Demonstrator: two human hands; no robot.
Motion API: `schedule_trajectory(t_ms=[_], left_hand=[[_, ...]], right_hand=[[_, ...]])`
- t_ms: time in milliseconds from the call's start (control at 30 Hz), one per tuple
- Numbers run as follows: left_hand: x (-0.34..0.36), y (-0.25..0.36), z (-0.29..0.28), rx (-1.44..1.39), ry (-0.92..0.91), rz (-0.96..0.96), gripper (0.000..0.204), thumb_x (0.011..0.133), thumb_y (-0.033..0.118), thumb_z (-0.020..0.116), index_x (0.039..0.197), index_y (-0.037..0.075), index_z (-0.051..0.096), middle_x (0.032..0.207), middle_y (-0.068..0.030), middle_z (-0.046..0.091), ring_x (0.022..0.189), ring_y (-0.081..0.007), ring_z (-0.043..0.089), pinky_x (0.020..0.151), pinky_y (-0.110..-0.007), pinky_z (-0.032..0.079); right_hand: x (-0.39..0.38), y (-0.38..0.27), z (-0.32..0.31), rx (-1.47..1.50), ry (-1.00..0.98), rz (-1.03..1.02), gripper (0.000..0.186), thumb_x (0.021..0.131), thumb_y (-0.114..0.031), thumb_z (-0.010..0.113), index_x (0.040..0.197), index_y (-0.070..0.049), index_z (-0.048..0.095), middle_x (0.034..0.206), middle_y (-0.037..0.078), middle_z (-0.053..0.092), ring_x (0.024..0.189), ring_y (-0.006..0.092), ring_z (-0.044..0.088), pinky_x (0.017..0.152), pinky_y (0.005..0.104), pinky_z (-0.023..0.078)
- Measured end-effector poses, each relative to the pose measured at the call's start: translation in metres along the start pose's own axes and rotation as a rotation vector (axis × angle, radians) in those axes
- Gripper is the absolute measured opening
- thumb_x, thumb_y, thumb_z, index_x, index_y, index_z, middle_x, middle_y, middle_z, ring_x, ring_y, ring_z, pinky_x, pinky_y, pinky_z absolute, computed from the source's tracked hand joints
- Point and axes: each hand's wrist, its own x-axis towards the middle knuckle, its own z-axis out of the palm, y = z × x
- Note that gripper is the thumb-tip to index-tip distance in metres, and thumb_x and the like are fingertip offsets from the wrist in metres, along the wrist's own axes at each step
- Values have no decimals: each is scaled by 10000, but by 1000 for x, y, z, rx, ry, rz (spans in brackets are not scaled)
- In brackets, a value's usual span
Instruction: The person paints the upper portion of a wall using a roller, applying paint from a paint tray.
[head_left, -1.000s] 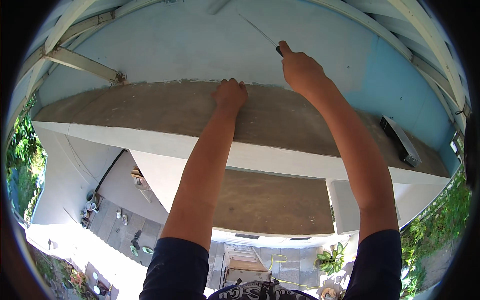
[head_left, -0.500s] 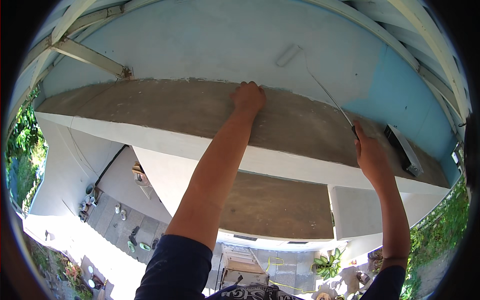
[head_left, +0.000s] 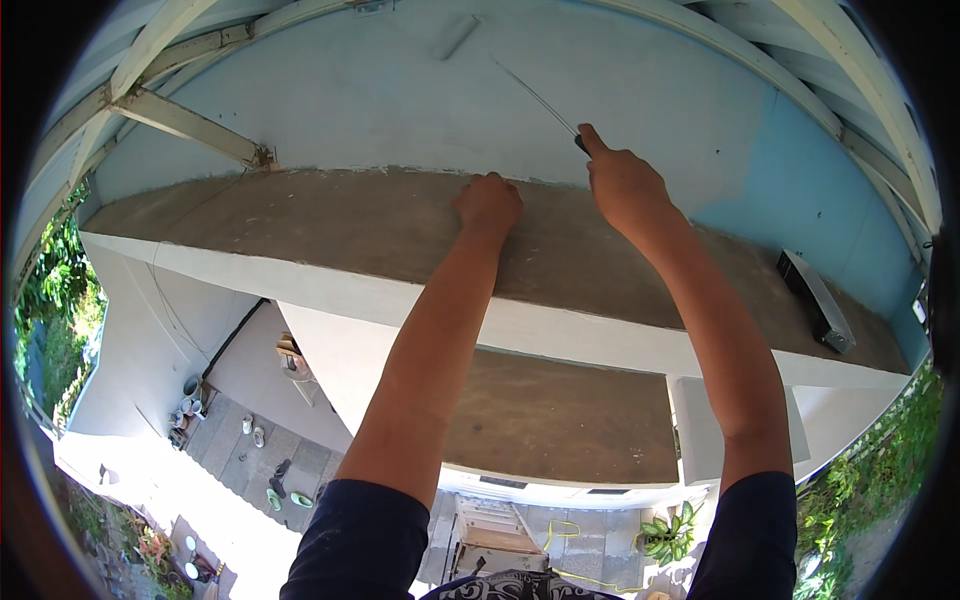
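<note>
My right hand (head_left: 628, 190) is wrapped round the dark handle of a paint roller (head_left: 535, 92), with its thin metal rod slanting up and left. The roller's pale sleeve (head_left: 460, 38) lies against the upper wall (head_left: 350, 90), which is pale blue-grey with a brighter blue area at the right. Resting on the brown ledge (head_left: 330, 212) close to the wall, my left hand (head_left: 488, 203) has its fingers curled in. Whatever may be inside those fingers is hidden.
A black and silver box-shaped device (head_left: 818, 302) sits at the ledge's right end. A pale beam (head_left: 185, 122) meets the wall at the left. Far below are a wooden ladder-like piece (head_left: 495, 535), a potted plant (head_left: 668, 535) and sandals (head_left: 275, 495) on tiles.
My right hand has swung up and left, carrying the paint roller higher and further left along the wall. My left hand stays at nearly the same spot on the ledge.
</note>
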Motion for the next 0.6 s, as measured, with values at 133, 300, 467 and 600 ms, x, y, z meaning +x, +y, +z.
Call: schedule_trajectory(t_ms=[133,300,467,600], left_hand=[[1,2,0,-13,-13,8,409,1002,362,495,1229,65,663,1295,-155,631,1229,-338,617,1018,-571,453],[6,7,6,-3,-28,22,418,1001,368,492,1240,69,661,1316,-166,623,1220,-355,621,1027,-577,450],[8,7,7,4,-35,44,432,991,392,505,1225,65,665,1282,-175,645,1196,-355,635,991,-545,495],[8,-3,8,-26,-6,105,421,983,397,522,1183,63,683,1243,-183,667,1157,-353,653,972,-518,515]], right_hand=[[-78,69,-5,-65,-45,89,562,1008,-140,558,1537,-179,372,795,210,685,744,414,688,672,536,530],[-174,134,-26,-111,-67,193,537,1000,-129,580,1514,-160,430,790,232,672,714,425,656,657,504,511],[-242,156,-18,390,38,319,403,1005,-155,575,1401,-82,553,891,217,693,850,413,680,752,450,524],[-283,117,-6,1098,-46,716,353,997,-62,479,1348,-19,476,796,64,573,598,73,517,518,277,442]])
